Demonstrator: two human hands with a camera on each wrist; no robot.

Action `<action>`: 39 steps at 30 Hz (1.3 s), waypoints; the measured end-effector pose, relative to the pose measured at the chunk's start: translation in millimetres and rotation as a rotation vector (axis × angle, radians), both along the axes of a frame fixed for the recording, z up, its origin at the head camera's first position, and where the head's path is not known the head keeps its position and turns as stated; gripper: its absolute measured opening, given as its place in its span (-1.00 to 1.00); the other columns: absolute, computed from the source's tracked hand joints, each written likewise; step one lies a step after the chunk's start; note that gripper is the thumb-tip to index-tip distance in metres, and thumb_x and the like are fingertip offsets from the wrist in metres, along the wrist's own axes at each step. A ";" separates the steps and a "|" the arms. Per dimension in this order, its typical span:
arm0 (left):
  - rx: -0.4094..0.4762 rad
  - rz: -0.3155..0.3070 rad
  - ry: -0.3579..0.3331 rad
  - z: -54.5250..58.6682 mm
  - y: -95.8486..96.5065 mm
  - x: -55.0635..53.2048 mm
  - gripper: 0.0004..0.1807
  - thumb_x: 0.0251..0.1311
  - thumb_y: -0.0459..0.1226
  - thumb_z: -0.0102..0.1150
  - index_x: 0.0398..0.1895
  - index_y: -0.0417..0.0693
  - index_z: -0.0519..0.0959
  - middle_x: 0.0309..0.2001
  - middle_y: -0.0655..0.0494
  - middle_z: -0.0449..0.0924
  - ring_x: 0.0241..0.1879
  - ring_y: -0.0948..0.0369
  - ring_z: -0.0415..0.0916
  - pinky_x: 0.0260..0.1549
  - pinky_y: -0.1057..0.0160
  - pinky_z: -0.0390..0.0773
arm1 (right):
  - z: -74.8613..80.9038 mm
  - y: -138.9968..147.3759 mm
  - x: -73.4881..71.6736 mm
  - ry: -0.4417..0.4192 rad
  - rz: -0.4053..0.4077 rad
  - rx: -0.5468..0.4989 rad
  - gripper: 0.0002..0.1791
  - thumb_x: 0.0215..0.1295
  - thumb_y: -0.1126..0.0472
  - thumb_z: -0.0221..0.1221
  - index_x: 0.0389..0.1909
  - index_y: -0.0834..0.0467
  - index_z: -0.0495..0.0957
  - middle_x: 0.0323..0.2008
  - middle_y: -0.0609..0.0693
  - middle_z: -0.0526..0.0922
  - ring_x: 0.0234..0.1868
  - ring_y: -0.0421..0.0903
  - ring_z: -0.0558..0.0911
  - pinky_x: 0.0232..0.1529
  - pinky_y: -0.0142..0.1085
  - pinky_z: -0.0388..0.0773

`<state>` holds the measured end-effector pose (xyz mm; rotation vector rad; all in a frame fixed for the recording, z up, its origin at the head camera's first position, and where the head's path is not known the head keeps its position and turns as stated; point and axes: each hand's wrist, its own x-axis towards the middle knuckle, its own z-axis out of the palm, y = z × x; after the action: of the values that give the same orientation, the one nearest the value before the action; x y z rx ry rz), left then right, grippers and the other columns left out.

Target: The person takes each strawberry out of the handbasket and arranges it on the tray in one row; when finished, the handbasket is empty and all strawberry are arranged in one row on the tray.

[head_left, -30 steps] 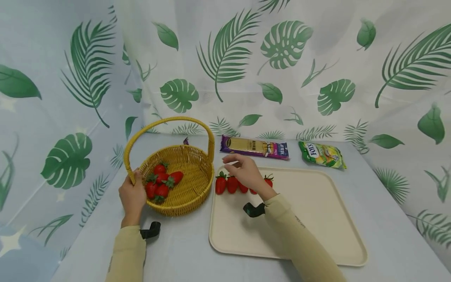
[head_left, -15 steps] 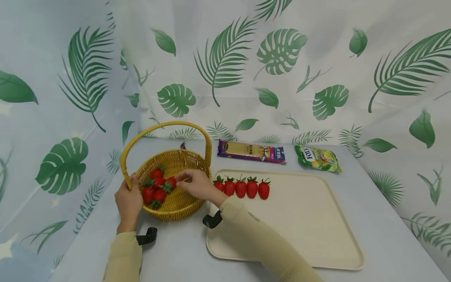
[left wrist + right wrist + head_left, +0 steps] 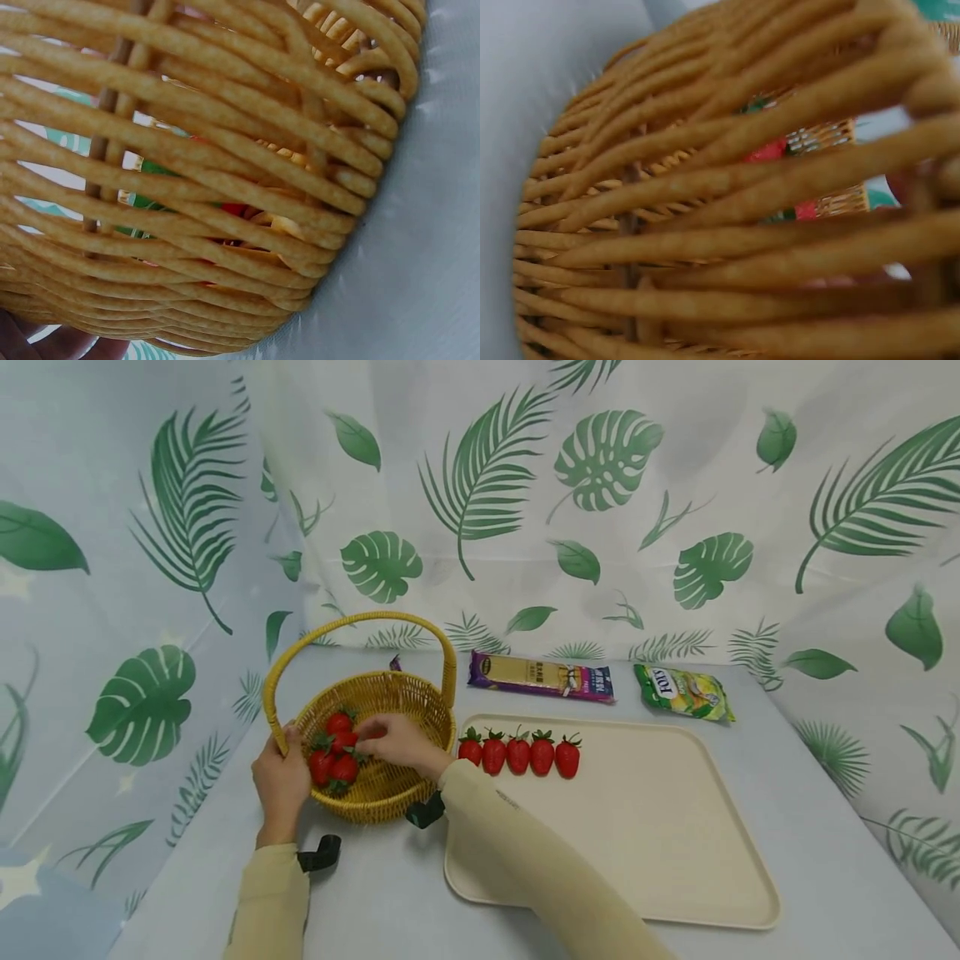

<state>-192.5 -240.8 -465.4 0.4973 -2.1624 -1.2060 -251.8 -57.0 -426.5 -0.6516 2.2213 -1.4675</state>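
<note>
My left hand point(image 3: 281, 777) grips the rim of a yellow wicker basket point(image 3: 390, 810) where its arched handle joins the left side. Inside the basket several red strawberries point(image 3: 321, 766) with green leafy tops lie bunched to the left. My right hand point(image 3: 401, 742) reaches over the basket's right rim, its fingers curled on the rightmost strawberry of the bunch, which they mostly cover. On the left part of a beige tray point(image 3: 637, 835), several strawberries point(image 3: 518, 754) stand in a row, leaves pointing away. Both wrist views show mainly the basket's woven wall point(image 3: 187, 180), with red glimpsed through its gaps.
Behind the tray lie a purple pack of pasta point(image 3: 540, 677) and a green snack bag point(image 3: 684, 692). A small purple tip point(image 3: 395, 662) shows behind the basket. Leaf-print curtains point(image 3: 495, 568) close off the back and sides of the pale table point(image 3: 375, 893).
My right hand has moved left from above the tray's strawberry row into the basket, down to its strawberries. My left hand keeps its grip on the basket.
</note>
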 end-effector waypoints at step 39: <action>-0.007 -0.006 0.011 0.4 2.7 0.7 -0.50 0.52 -0.07 -0.16 0.24 -0.25 0.50 -0.14 -0.30 0.65 -0.28 -0.15 0.49 -0.13 -0.13 0.41 | -16.2 -12.9 -5.6 0.138 0.478 0.348 -0.63 0.18 0.17 0.37 0.03 0.07 0.65 -0.10 -0.20 0.66 -0.10 -0.29 0.54 -0.04 -0.44 0.44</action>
<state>-191.8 -238.1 -465.0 0.4811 -2.1596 -1.2011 -257.5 -69.9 -442.7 -1.0910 2.1415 -0.8022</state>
